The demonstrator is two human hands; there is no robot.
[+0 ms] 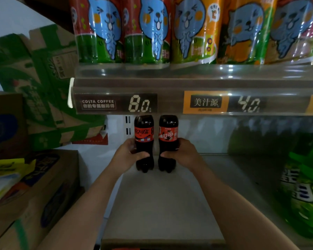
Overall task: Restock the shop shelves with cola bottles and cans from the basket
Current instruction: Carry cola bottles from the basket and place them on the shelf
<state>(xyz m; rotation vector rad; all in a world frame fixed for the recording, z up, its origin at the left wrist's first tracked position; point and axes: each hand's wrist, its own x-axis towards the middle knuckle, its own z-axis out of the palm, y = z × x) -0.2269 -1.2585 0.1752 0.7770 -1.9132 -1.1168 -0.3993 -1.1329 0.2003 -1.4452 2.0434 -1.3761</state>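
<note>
Two dark cola bottles with red labels stand upright side by side at the back of the white lower shelf (163, 199). My left hand (128, 156) grips the left cola bottle (144, 134) around its lower body. My right hand (182, 152) grips the right cola bottle (168, 134) the same way. The bottle caps are hidden behind the price rail above. Their bases look close to or on the shelf surface; I cannot tell which. The basket is out of view.
A price rail (197, 103) with tags runs just above the bottles, below an upper shelf of cartoon-printed bottles (152, 31). Green bottles (307, 192) fill the lower shelf's right side. Cardboard boxes (34, 186) are stacked to the left.
</note>
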